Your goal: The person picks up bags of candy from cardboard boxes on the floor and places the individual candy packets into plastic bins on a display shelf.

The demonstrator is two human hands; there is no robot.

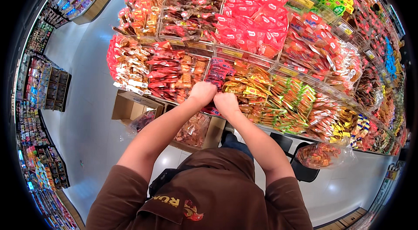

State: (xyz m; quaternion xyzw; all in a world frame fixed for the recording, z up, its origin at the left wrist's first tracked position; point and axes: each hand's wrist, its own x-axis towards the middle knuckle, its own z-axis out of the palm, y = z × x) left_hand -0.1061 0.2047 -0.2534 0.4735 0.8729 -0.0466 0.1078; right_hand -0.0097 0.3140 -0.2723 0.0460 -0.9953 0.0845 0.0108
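Note:
My left hand (pixel 203 93) and my right hand (pixel 226 103) are side by side, nearly touching, at the front row of a tiered display. Both are closed, with the fingers curled down among small dark red and purple snack packets (pixel 219 69). My knuckles and wrists cover much of that narrow compartment, so how many packets are in each hand is hidden. Right of my right hand lie orange-yellow snack packets (pixel 246 89). Left of my left hand stand rows of red and brown snack packets (pixel 167 71).
Clear dividers part the compartments; pink-red packets (pixel 252 23) fill one behind. Below the front edge sit an open cardboard box (pixel 126 106) and a bag of packets (pixel 193 130). Another bag (pixel 320 155) rests on a black stool (pixel 305 173) at right. Shelves (pixel 56 88) stand left.

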